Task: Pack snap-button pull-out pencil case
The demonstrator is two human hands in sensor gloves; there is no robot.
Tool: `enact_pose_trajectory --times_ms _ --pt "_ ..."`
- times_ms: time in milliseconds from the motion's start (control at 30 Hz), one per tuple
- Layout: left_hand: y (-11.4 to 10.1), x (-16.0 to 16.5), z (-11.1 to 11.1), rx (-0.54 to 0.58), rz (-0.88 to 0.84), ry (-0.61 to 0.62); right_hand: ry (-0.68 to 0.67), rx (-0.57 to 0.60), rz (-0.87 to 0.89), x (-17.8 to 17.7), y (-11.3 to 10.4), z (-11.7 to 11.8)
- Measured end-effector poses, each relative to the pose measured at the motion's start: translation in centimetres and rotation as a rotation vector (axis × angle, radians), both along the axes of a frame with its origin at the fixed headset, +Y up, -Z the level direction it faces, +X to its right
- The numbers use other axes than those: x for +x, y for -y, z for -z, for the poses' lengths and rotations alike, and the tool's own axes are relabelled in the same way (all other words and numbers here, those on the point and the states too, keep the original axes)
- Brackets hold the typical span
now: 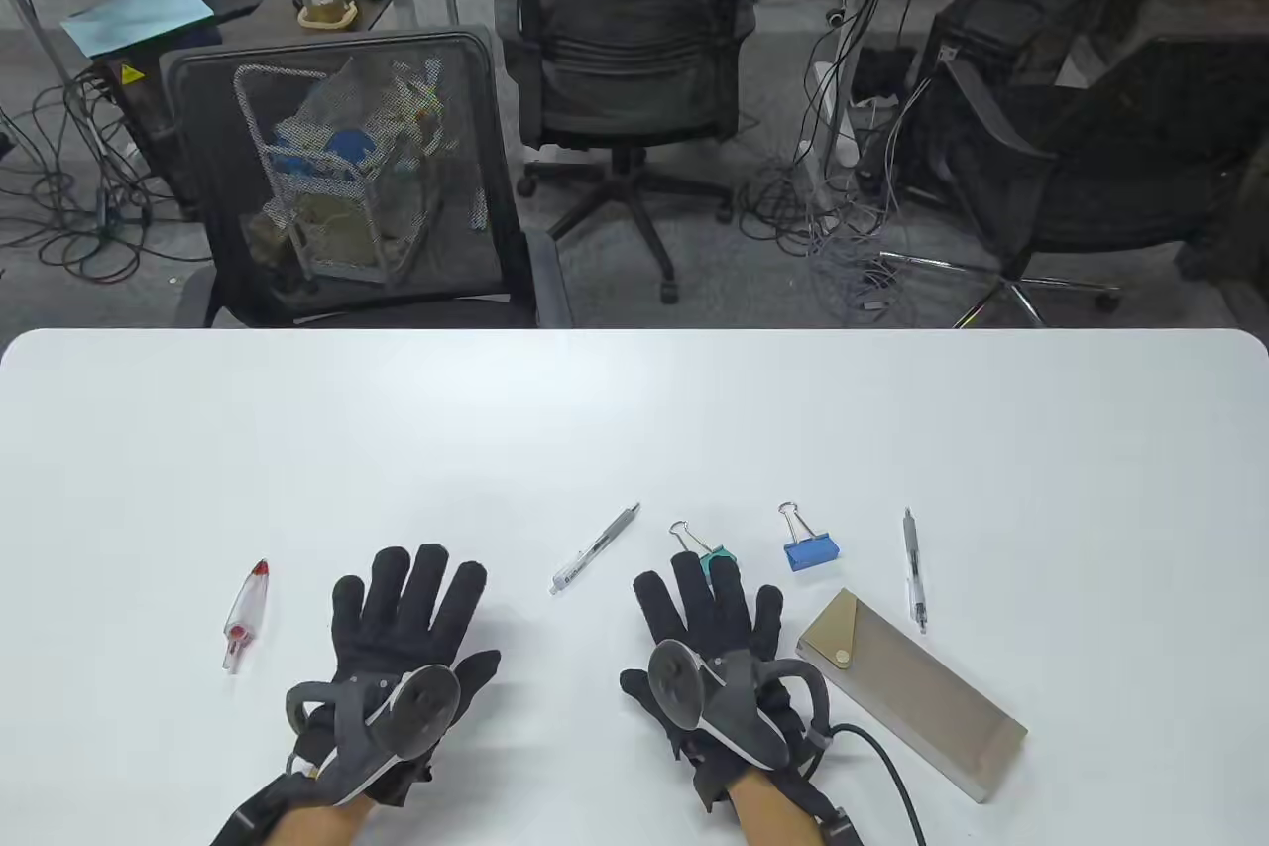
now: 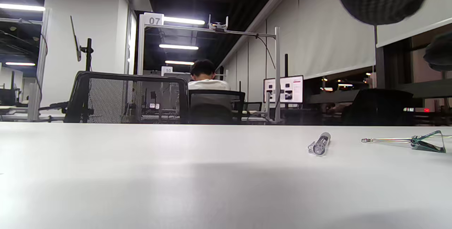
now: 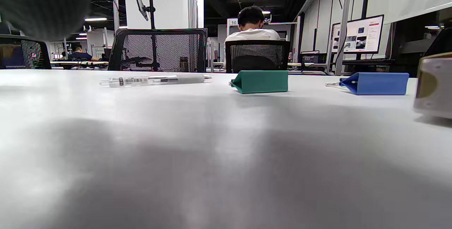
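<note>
— While your left hand [image 1: 411, 623] lies flat on the table [image 1: 634, 410], fingers spread wide, what does it hold?

— Nothing. Your right hand [image 1: 709, 633] also lies flat with the fingers spread, and it holds nothing. Its fingertips cover part of the green clip [image 1: 716, 556]; whether they touch it, I cannot tell.

— Where is your case?

— The case [image 1: 910, 692] lies just beside your right hand, on its right side, diagonal on the table. Its flap is closed with the snap [image 1: 844, 657].

— And the other things?

— One pen [image 1: 595, 548] lies between your hands, a little farther away. The blue clip [image 1: 811, 551] lies beyond the case, near the green one. A second pen [image 1: 914, 568] lies to the right of the blue clip, near the far end of the case. A small clear item with red ends [image 1: 247, 613] lies left of your left hand, apart from it.
</note>
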State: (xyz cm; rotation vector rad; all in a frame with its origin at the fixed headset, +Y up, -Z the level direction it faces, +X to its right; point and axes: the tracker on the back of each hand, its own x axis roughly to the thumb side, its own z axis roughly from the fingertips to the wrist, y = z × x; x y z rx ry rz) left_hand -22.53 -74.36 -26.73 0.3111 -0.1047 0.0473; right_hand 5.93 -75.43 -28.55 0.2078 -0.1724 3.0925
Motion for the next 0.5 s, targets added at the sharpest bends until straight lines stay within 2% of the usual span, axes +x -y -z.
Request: enact_pose_trajectory --times_ms 500 --pt "0.12 -0.18 0.28 -0.010 0.005 0.002 0.001 0.006 0.010 0.13 -0.20 -0.01"
